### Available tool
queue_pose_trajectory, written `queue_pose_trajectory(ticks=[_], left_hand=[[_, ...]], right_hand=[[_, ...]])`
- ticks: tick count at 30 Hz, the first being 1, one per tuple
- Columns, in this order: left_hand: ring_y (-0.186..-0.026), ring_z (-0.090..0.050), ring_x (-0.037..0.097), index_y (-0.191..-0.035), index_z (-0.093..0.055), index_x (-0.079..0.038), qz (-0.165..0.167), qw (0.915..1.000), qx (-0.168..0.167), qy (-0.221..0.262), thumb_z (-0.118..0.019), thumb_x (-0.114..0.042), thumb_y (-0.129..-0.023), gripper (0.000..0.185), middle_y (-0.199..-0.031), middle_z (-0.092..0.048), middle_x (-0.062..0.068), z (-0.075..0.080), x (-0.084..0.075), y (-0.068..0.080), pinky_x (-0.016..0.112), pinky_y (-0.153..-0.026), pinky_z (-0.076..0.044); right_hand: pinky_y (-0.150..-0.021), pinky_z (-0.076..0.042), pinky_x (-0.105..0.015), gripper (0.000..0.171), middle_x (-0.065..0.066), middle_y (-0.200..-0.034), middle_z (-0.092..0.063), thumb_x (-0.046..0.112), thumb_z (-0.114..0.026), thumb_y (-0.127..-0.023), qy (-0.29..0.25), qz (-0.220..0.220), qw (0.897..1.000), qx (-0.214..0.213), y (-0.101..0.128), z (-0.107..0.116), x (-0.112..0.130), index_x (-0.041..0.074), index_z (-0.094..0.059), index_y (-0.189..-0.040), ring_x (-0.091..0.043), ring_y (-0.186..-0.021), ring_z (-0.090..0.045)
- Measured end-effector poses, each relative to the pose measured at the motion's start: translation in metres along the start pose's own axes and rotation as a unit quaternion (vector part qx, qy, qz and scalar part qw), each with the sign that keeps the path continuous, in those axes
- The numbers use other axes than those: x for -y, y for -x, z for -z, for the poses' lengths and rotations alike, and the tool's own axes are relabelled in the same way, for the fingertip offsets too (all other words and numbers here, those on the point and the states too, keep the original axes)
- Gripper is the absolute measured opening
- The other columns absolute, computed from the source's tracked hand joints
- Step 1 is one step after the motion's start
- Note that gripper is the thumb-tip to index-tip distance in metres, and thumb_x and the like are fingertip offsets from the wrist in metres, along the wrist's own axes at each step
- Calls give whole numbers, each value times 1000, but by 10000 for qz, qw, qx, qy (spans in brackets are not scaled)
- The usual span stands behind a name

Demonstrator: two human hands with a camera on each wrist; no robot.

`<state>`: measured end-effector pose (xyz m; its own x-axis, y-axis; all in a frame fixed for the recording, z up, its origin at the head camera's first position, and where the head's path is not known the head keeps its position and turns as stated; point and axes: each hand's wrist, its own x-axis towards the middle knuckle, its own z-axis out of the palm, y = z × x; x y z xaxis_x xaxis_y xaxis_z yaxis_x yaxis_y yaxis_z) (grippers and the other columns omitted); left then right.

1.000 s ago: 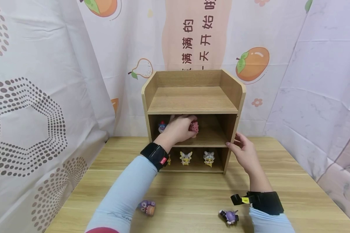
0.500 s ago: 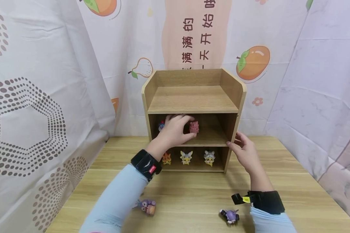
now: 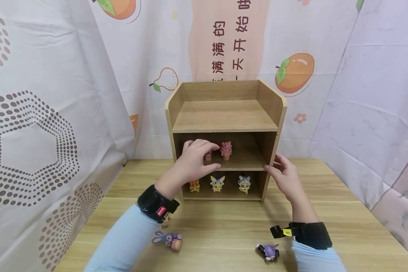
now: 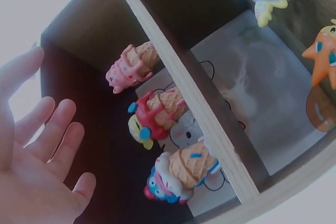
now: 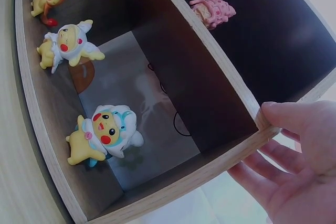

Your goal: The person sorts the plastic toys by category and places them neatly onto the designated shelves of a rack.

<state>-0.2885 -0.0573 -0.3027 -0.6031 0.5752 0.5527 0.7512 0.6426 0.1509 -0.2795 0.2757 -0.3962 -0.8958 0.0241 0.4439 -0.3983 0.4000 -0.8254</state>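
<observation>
A light-brown wooden shelf unit (image 3: pixel 224 115) stands on the pale wooden tabletop (image 3: pixel 221 226) behind the left hand (image 3: pixel 192 160) and left of the right hand (image 3: pixel 287 177), holding a pink cone-shaped figurine (image 3: pixel 226 150) between the hands above three yellow costumed figurines (image 3: pixel 217 184), with a purple long-eared figurine (image 3: pixel 170 240) before the left hand.

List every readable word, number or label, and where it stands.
"满满的": curtain, left column, reading upward; character below mostly hidden.
"天开始": curtain, right column, reading upward; end characters incomplete.
Red label, left wristband: too small to read.
Yellow tag, right wristband: likewise.
</observation>
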Motion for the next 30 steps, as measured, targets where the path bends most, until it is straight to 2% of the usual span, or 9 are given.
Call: queue_pose_trajectory(ticks=[6,10,13,18,24,30], left_hand=[[-120,-56,18,-121,-69,-15,-52,9996,-162,207,-83,-34,-86,42,-117,-69,-1,4,5,15,52,-105,-31],[-113,-60,18,-114,-71,-14,-137,9988,-203,422,-83,-30,-86,35,-111,-71,-1,6,10,24,48,-97,-36],[-109,-63,17,-114,-71,-13,-136,9982,-134,565,-82,-28,-88,31,-110,-72,-1,8,15,30,42,-96,-42],[-105,-66,19,-120,-69,-5,90,9965,137,824,-80,-27,-91,38,-111,-71,6,9,21,41,38,-91,-54],[-102,-67,19,-125,-68,-6,672,9934,563,745,-78,-33,-92,44,-115,-71,5,11,29,55,37,-89,-56],[-89,-67,18,-122,-70,-8,1021,9854,1146,736,-78,-38,-91,45,-105,-72,4,10,39,66,34,-78,-56]], right_hand=[[-86,-45,-9,60,-24,-142,-53,18,-68,-100,-21,68,10000,-18,-1,0,-2,2,-43,-152,-45,-131,-49],[-86,-46,-8,58,-25,-140,-54,15,-68,-100,-78,145,9999,-29,-1,0,-2,1,-45,-151,-46,-130,-50],[-85,-46,-8,57,-25,-140,-54,15,-68,-100,-91,178,9998,-31,-2,0,-3,1,-46,-150,-46,-129,-50],[-84,-45,-8,57,-24,-141,-53,14,-67,-100,-31,114,9999,-13,-2,0,-5,1,-45,-151,-45,-130,-50],[-85,-44,-7,57,-26,-143,-51,11,-65,-101,67,8,10000,14,-3,-1,-5,-1,-43,-151,-47,-132,-48],[-85,-44,-7,56,-27,-143,-51,10,-65,-101,39,6,10000,21,-3,-1,-5,-2,-43,-151,-47,-132,-47]])
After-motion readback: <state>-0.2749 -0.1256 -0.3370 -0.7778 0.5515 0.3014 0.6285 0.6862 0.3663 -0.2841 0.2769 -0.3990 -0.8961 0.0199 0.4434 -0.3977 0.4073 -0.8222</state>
